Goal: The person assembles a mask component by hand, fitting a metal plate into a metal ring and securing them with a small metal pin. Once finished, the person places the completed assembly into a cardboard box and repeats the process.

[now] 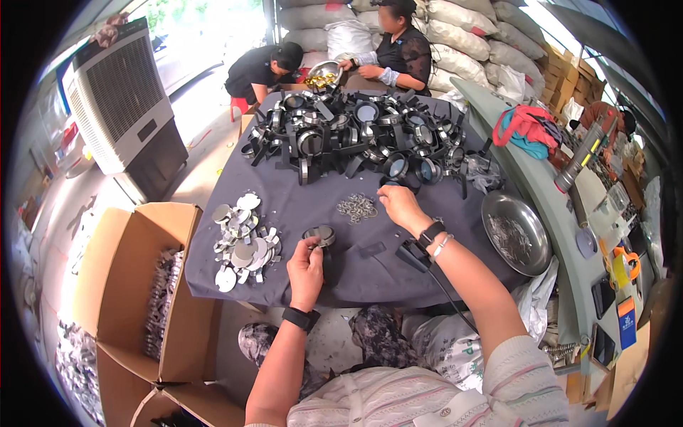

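Note:
My left hand (306, 274) grips a black round-headed part (321, 235) with a grey face, near the front of the dark cloth-covered table. My right hand (403, 208) hovers over the table with its fingertips pinched together; what they hold, if anything, is too small to make out. Between the hands and a little farther back lies a small heap of metal rings or clips (357, 207). Just beyond my right fingertips is a large pile of black round parts with arms (356, 132). Loose metal discs (245, 245) lie left of my left hand.
A steel bowl of thin metal pieces (532, 265) sits at the table's right. A black device with a cable (413, 255) lies under my right forearm. Open cardboard boxes (131, 285) stand at left, below an air cooler (124, 107). Two people work beyond the table.

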`<control>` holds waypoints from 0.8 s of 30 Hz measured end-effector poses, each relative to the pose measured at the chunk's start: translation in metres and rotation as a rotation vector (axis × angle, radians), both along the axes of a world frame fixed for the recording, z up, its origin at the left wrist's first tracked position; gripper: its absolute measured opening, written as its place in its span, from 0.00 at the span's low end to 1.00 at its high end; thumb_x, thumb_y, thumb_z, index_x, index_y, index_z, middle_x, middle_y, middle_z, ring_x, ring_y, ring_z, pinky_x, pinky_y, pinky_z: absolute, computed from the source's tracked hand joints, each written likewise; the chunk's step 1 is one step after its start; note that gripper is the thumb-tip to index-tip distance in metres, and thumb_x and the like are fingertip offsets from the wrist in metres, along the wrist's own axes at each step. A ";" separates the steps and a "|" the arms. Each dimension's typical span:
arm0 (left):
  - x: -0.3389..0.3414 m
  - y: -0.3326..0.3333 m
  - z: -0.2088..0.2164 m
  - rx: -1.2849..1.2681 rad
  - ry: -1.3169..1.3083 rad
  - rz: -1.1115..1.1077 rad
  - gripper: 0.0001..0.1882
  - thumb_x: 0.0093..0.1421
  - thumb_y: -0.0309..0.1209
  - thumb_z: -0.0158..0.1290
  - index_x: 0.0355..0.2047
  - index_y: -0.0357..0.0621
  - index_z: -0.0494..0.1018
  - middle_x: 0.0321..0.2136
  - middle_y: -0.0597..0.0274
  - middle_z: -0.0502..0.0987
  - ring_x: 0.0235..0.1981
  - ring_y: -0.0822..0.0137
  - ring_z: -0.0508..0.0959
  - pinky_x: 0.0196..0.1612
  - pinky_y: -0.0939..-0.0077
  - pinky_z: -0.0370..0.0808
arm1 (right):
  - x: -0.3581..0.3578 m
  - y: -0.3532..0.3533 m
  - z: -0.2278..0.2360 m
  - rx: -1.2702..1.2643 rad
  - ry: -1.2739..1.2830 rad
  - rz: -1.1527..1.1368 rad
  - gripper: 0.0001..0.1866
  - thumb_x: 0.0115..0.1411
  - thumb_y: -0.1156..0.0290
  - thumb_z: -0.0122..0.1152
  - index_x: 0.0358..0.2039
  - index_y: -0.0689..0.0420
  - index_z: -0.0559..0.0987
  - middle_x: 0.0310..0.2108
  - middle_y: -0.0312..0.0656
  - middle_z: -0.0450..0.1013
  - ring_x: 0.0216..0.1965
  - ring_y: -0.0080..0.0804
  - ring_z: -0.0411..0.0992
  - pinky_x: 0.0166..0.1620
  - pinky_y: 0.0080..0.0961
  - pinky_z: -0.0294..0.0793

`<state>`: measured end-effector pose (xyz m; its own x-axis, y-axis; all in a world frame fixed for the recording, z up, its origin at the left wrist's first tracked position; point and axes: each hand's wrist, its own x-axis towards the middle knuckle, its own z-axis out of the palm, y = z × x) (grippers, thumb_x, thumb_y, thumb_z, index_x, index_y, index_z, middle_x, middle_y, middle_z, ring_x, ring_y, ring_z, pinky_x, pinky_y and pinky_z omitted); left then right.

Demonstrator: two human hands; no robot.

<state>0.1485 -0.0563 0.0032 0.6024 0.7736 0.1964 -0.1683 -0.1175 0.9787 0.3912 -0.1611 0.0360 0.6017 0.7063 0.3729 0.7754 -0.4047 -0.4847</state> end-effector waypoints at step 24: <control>0.001 0.012 -0.017 0.165 -0.014 0.034 0.09 0.63 0.26 0.46 0.41 0.40 0.73 0.18 0.74 0.68 0.12 0.84 0.63 0.15 0.85 0.61 | -0.004 0.004 0.001 0.280 0.663 0.062 0.11 0.59 0.80 0.53 0.42 0.65 0.76 0.26 0.37 0.73 0.23 0.21 0.72 0.25 0.20 0.76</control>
<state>0.1496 -0.0445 -0.0135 0.5726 0.7501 0.3310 -0.1752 -0.2825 0.9431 0.3869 -0.1569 0.0373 0.7259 0.6781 0.1152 0.2995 -0.1609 -0.9404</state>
